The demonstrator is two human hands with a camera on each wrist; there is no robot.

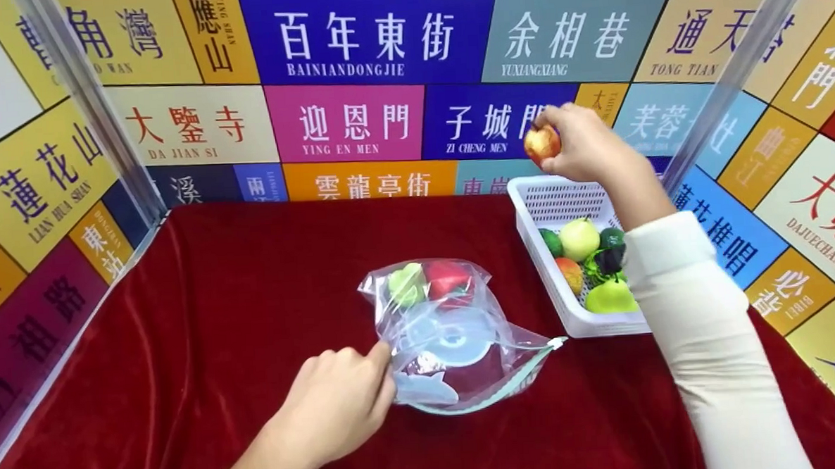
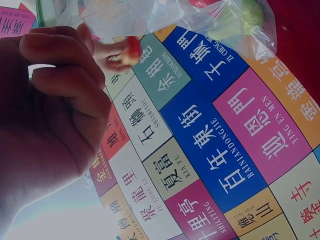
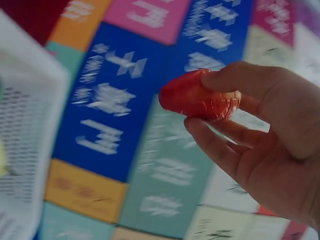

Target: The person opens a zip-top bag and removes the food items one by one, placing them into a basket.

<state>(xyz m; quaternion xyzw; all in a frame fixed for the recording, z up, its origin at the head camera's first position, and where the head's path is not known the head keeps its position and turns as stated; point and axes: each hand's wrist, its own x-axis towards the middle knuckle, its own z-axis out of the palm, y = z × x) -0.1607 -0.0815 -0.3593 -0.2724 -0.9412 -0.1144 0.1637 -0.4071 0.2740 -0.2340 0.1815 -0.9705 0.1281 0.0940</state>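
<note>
My left hand (image 1: 337, 400) grips the left edge of a clear zip bag (image 1: 450, 339), its fingers curled in the left wrist view. The bag lies on the red cloth with its mouth and slider toward me. Inside, a pale green item (image 1: 407, 284) and a red item (image 1: 450, 282) sit at the far end. Raised above the far end of a white basket (image 1: 608, 326), my right hand (image 1: 586, 146) pinches a small red-and-yellow fruit (image 3: 195, 97) between thumb and fingers. The fruit's exact kind is unclear.
In the basket lie a pale yellow-green pear (image 1: 580, 238), a green pear (image 1: 609, 297), a red-yellow fruit (image 1: 569, 276) and several dark green pieces. My right sleeve (image 1: 703, 321) hides its right side. Printed sign panels (image 1: 366, 36) wall in the red-covered table (image 1: 271, 269).
</note>
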